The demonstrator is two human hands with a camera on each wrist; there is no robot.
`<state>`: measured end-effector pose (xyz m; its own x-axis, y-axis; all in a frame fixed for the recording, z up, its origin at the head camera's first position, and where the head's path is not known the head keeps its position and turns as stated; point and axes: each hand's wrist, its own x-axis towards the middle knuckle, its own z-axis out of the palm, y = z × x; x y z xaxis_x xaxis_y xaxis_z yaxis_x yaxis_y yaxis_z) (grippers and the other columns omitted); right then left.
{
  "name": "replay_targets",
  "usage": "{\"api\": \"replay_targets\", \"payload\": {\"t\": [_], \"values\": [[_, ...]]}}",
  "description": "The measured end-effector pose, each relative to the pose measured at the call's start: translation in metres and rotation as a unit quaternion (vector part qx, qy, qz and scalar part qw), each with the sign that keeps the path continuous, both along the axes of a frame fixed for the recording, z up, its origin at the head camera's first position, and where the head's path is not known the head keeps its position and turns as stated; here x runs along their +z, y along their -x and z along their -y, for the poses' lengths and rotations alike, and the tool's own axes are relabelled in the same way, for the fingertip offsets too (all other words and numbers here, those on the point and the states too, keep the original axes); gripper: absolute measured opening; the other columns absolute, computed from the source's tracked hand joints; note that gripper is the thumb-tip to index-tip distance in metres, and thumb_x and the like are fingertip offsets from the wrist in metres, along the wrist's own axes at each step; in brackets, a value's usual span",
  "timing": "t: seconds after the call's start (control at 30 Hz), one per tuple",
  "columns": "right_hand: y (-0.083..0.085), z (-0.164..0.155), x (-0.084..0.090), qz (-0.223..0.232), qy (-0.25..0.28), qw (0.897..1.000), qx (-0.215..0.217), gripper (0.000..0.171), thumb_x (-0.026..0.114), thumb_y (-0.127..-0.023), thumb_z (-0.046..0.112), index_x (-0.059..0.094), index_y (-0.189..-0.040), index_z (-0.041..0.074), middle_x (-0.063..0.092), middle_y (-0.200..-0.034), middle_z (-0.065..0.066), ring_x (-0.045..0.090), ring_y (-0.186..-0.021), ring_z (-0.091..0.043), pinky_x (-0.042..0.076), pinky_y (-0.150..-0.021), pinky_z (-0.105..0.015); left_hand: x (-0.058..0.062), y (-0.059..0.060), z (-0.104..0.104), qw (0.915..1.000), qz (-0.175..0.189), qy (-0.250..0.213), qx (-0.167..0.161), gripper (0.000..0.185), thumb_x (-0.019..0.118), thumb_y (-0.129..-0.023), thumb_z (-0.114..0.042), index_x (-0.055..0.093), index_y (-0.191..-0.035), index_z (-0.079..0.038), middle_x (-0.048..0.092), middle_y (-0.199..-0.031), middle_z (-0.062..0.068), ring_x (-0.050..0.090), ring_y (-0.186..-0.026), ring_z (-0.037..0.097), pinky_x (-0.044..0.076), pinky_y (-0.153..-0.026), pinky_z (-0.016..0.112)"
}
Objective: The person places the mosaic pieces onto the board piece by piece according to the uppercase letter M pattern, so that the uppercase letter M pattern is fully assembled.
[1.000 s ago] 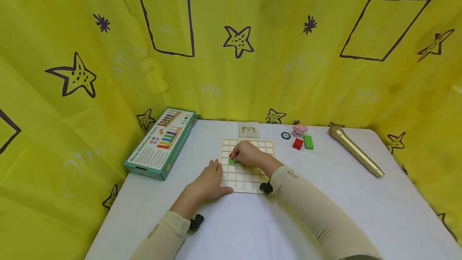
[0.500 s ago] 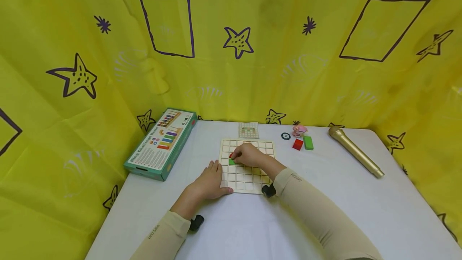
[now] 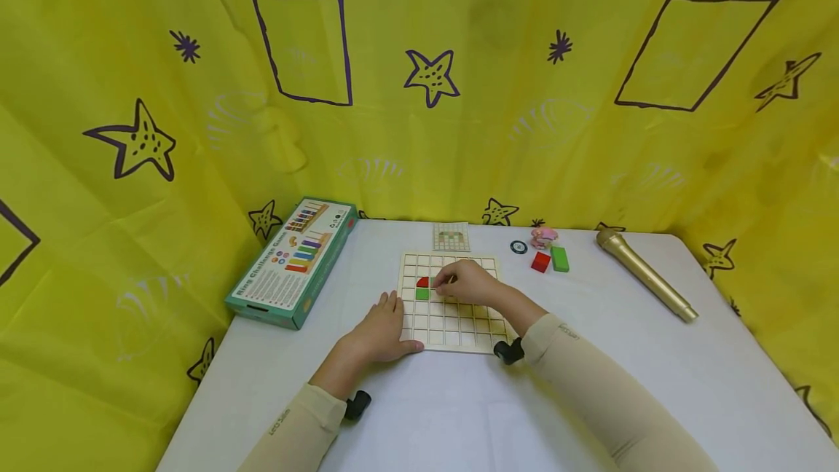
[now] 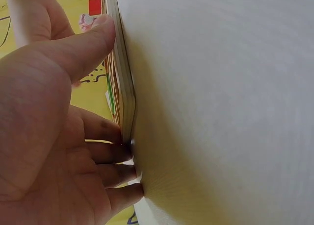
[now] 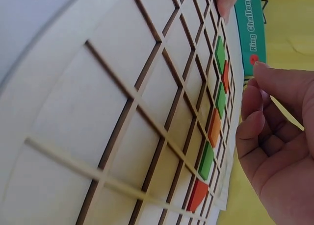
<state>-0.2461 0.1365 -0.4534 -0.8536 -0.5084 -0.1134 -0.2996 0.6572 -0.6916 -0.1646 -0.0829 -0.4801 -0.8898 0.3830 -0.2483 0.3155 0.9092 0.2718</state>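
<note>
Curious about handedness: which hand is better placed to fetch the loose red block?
Probably the right hand: it's nearer the loose red block and seems empty, while the left hand touches the edge of the board.

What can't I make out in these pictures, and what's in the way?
Head view: several squares of the grid board, covered by the right hand.
Head view: the pattern card's exact details, too small.
Head view: the box's fine print and the round token's marking, too small.
Left wrist view: the board's squares, seen nearly edge-on and partly behind the left hand.
Right wrist view: most of the left hand, cut off by the top edge.
</note>
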Motion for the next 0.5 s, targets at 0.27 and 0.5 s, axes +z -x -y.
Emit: {"api": "replay_targets", "payload": {"t": [0.27, 0.5], "values": [[-0.013, -0.026, 0.005, 0.006, 0.0, 1.0, -0.021, 0.01, 0.073, -0.094, 0.017, 0.077, -0.101, 0.011, 0.069, -0.095, 0.004, 0.056, -0.083, -0.017, 0.049, -0.071, -0.031, 0.0, 0.0, -0.001, 1.0, 0.001, -0.001, 0.007, 0.104, 0.068, -0.088, -0.06, 0.028, -0.153, 0.011, 0.022, -0.161, 0.028, 0.018, -0.15, 0.042, 0.024, -0.119, 0.049], [-0.024, -0.049, 0.012, 0.016, 0.004, 0.999, -0.041, 0.012, 0.073, -0.094, 0.015, 0.077, -0.103, 0.009, 0.067, -0.093, 0.002, 0.054, -0.084, -0.02, 0.048, -0.07, -0.032, 0.001, -0.002, -0.002, 0.9999, 0.002, -0.008, 0.008, 0.104, 0.069, -0.088, -0.059, 0.028, -0.152, 0.012, 0.022, -0.161, 0.028, 0.018, -0.15, 0.043, 0.024, -0.119, 0.049]]}}
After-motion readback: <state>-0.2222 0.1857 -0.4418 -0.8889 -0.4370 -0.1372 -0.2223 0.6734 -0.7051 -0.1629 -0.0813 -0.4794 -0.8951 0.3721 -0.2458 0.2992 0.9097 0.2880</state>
